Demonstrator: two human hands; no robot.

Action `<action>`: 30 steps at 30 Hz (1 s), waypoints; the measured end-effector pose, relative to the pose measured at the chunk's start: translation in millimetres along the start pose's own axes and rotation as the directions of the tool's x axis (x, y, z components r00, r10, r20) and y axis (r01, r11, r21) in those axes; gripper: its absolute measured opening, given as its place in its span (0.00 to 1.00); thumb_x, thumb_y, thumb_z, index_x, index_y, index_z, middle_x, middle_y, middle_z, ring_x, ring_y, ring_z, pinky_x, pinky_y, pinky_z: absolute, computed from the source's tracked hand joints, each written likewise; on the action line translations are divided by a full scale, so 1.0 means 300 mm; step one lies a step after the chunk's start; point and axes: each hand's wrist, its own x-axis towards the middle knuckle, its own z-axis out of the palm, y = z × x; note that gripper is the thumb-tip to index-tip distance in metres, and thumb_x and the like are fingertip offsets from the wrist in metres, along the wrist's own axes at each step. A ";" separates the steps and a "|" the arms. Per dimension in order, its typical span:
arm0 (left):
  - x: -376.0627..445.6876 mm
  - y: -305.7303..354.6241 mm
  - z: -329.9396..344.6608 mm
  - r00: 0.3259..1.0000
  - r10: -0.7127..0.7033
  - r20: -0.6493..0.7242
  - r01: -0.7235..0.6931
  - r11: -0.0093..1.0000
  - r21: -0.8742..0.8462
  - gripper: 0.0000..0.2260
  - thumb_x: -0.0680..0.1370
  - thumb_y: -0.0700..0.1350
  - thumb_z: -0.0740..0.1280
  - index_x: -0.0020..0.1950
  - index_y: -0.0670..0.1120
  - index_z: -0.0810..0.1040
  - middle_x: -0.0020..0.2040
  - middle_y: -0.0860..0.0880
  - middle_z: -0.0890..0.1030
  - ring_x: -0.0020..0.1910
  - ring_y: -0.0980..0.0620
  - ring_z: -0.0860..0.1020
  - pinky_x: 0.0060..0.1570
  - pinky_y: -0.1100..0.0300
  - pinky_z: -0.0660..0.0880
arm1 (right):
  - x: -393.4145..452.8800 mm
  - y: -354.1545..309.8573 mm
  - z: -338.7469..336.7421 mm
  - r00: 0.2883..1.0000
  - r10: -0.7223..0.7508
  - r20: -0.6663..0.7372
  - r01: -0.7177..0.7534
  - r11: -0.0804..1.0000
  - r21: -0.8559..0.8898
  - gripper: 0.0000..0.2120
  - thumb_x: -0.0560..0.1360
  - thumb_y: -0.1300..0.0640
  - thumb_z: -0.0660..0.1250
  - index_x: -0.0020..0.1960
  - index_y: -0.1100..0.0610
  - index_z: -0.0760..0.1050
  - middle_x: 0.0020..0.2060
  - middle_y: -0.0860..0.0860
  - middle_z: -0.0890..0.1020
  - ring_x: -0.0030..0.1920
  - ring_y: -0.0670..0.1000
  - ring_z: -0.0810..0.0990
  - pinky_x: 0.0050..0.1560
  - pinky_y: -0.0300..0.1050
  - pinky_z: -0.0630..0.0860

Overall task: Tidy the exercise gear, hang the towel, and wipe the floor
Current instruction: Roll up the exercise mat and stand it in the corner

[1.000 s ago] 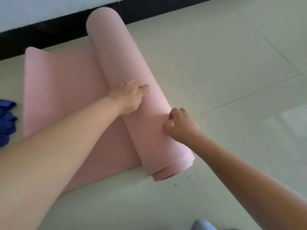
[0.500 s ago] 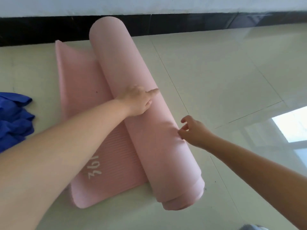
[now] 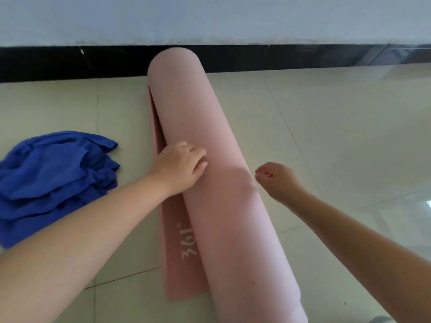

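- A pink exercise mat (image 3: 210, 173), rolled almost to its end, lies on the pale tiled floor (image 3: 326, 127), its far end against the black skirting (image 3: 70, 61) at the foot of the white wall (image 3: 210, 17).
- A narrow strip of the mat is flat on the floor along the roll's left side, with white lettering visible near the near end.
- The left hand (image 3: 179, 167) lies palm down on the roll's left flank, fingers spread flat against it, gripping nothing.
- The right hand (image 3: 278, 180) hovers just beside the roll's right side, not touching it; its fingers are loosely curled, thumb and forefinger close together, with nothing between them.
- A crumpled blue towel (image 3: 53, 180) lies in a heap on the floor toward the left edge, near the mat but apart from it.
- Both bare forearms reach in from the near edge of the floor.
- Window light reflects off the tiles at the right.
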 end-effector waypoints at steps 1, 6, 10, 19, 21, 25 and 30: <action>-0.028 -0.017 -0.002 0.989 -0.133 -0.057 0.129 0.989 -0.077 0.22 0.74 0.52 0.53 0.50 0.38 0.79 0.43 0.39 0.81 0.45 0.39 0.79 0.43 0.50 0.75 | 0.026 -0.033 0.011 1.000 -0.013 -0.011 0.013 1.000 -0.002 0.15 0.77 0.59 0.60 0.63 0.61 0.74 0.61 0.57 0.77 0.61 0.55 0.74 0.53 0.40 0.67; -0.093 -0.141 -0.001 0.569 -0.811 0.136 0.764 0.459 -0.454 0.25 0.81 0.50 0.57 0.74 0.39 0.58 0.71 0.39 0.64 0.69 0.42 0.66 0.65 0.52 0.65 | 0.164 -0.266 0.080 0.999 -0.018 0.041 0.016 0.998 0.053 0.25 0.79 0.50 0.57 0.72 0.60 0.60 0.68 0.59 0.68 0.67 0.59 0.69 0.63 0.48 0.67; -0.058 -0.199 0.043 0.417 -0.735 0.535 0.671 -0.148 -0.726 0.29 0.80 0.58 0.52 0.76 0.42 0.54 0.74 0.43 0.62 0.72 0.43 0.63 0.73 0.49 0.59 | 0.239 -0.333 0.115 0.996 0.085 0.030 -0.088 0.992 0.094 0.32 0.76 0.42 0.59 0.71 0.61 0.59 0.67 0.60 0.69 0.67 0.61 0.68 0.65 0.50 0.67; 0.041 -0.147 0.021 0.511 -0.670 0.538 0.568 -0.207 -0.797 0.34 0.76 0.64 0.56 0.75 0.45 0.59 0.75 0.47 0.60 0.73 0.47 0.62 0.70 0.53 0.60 | 0.269 -0.324 0.076 0.998 -0.013 0.061 0.000 0.978 0.207 0.27 0.77 0.42 0.58 0.64 0.62 0.63 0.54 0.56 0.71 0.53 0.55 0.70 0.52 0.47 0.66; 0.046 -0.125 0.020 0.489 -0.717 0.497 0.557 -0.182 -0.810 0.37 0.75 0.65 0.59 0.76 0.44 0.55 0.76 0.46 0.57 0.73 0.46 0.60 0.69 0.51 0.60 | 0.264 -0.307 0.066 0.999 -0.025 0.046 0.013 0.966 0.256 0.28 0.76 0.41 0.58 0.68 0.60 0.62 0.55 0.55 0.71 0.56 0.56 0.70 0.53 0.46 0.66; 0.085 -0.048 -0.058 0.547 -0.734 0.403 0.522 -0.078 -0.849 0.30 0.75 0.63 0.61 0.68 0.44 0.60 0.67 0.45 0.66 0.62 0.46 0.68 0.60 0.52 0.66 | 0.239 -0.253 -0.002 0.995 -0.091 -0.052 0.102 0.956 0.276 0.31 0.75 0.38 0.57 0.74 0.50 0.57 0.67 0.54 0.70 0.67 0.57 0.69 0.65 0.50 0.66; 0.218 0.045 -0.326 0.659 -0.734 0.165 0.445 0.205 -0.872 0.39 0.74 0.63 0.63 0.76 0.54 0.44 0.76 0.48 0.58 0.72 0.45 0.63 0.68 0.49 0.62 | 0.172 -0.284 -0.227 0.954 -0.216 -0.207 0.284 0.871 0.401 0.41 0.62 0.29 0.54 0.73 0.42 0.57 0.65 0.53 0.73 0.65 0.53 0.73 0.68 0.54 0.68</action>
